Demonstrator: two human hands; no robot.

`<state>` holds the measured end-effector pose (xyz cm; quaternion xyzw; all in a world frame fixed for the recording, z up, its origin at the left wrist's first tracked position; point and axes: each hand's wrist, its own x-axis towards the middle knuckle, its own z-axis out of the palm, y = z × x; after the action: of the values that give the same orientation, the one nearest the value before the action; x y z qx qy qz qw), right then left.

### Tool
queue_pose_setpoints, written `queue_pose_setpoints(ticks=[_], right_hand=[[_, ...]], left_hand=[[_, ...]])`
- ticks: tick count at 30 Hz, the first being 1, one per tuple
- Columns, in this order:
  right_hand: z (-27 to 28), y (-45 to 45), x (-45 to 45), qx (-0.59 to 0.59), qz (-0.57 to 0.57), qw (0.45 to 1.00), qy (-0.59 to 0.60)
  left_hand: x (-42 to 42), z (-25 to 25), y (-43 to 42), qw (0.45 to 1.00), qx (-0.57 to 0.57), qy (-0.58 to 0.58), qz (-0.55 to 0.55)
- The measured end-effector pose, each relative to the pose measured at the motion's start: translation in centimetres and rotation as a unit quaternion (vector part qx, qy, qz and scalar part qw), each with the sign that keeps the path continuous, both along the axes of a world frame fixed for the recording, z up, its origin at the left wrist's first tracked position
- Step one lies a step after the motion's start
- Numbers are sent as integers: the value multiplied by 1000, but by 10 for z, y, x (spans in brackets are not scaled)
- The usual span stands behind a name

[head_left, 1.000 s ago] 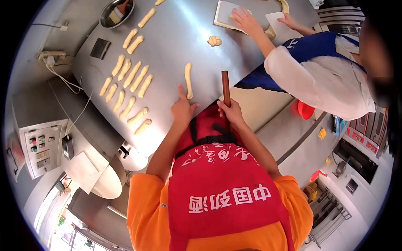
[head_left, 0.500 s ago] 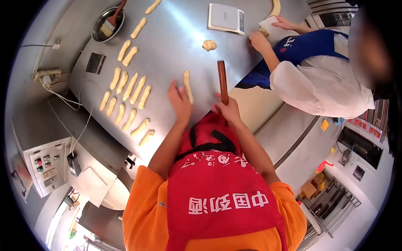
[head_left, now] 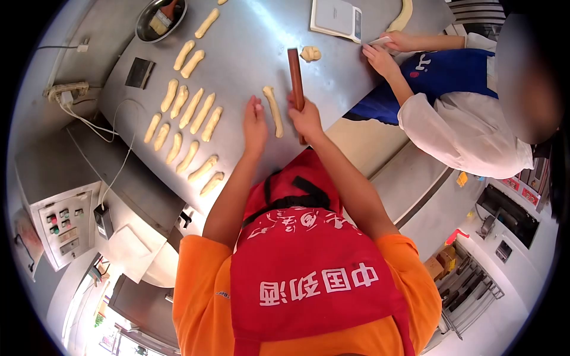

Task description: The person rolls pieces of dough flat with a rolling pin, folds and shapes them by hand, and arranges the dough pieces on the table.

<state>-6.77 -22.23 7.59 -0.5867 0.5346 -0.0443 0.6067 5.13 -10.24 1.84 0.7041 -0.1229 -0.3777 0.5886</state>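
Note:
A dark wooden rolling pin [head_left: 295, 74] is gripped near its lower part by my right hand [head_left: 307, 121], slanting over the steel table. Just left of it, a long strip of dough [head_left: 273, 111] lies on the metal between my hands. My left hand [head_left: 255, 127] is to the left of that strip, fingers stretched out and holding nothing. Beyond the pin's far end sits a small lump of dough [head_left: 310, 54].
Several dough pieces [head_left: 191, 110] lie in rows on the steel table [head_left: 237, 59]. A metal bowl with a brush [head_left: 161, 21] stands far left, a white scale [head_left: 336, 19] at the back. To the right, a co-worker's hands [head_left: 386, 53] hold a flat white tool near more dough.
My right hand has brought the rolling pin leftward, closer to the dough strip. My left hand has turned more upright beside it. The whole view has shifted slightly.

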Motion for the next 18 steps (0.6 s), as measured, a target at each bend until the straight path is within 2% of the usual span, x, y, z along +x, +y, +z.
queue_pose_setpoints(ticks=[3, 4, 6, 7, 9, 10, 12, 15, 16, 18], right_hand=[[-52, 45, -15, 32, -88, 982, -166], [-49, 45, -12, 73, -124, 970, -197], [-40, 41, -14, 64, -153, 976, -142], [-39, 40, -16, 60, -165, 978, -114], [-35, 42, -29, 33, -112, 993, -9], [-36, 43, -34, 17, -87, 995, 42], [-40, 51, -36, 64, -117, 990, -40], [-35, 50, -41, 128, -140, 974, -122], [-23, 49, -42, 153, -142, 968, -142], [9, 42, -45, 87, -63, 994, 11]], left_hand=[[-15, -26, 2, 957, -11, -275, -89], [-18, -10, -1, 975, 3, -213, -62], [-23, 19, 0, 995, 31, -90, -1], [-31, 18, 8, 987, 80, -136, -15], [-40, 20, 26, 955, 178, -231, -48], [-40, 22, 28, 962, 176, -199, -63], [-45, 28, 27, 973, 170, -129, -93], [-46, 37, 18, 989, 119, -65, -58], [-52, 33, 23, 986, 127, -81, -70], [-55, 29, 39, 978, 143, -124, -93]])
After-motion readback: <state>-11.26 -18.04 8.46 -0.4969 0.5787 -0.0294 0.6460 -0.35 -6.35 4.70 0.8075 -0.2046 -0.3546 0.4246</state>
